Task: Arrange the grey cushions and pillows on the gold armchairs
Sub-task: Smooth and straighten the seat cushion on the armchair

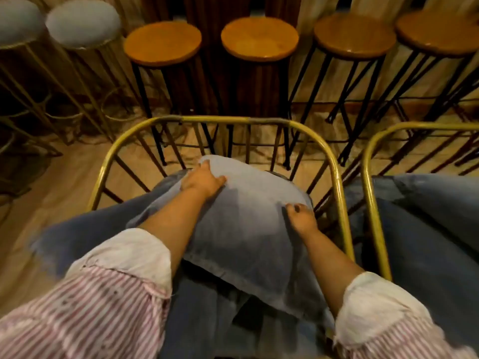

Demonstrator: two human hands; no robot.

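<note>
A grey pillow point(243, 218) leans against the back of a gold wire armchair point(215, 120) in the middle of the head view. My left hand point(203, 181) lies flat on the pillow's upper left part, fingers spread. My right hand point(302, 216) grips the pillow's right edge next to the gold frame. Under the pillow a darker grey seat cushion point(85, 234) fills the chair and spills over its left side. A second gold armchair point(370, 177) stands to the right with grey cushions point(427, 203) on it.
Behind the chairs stand several wooden-topped bar stools point(259, 38) on black legs. Two grey padded stools point(83, 23) with gold legs are at the far left. The floor point(59, 182) is light wood, and curtains hang at the back.
</note>
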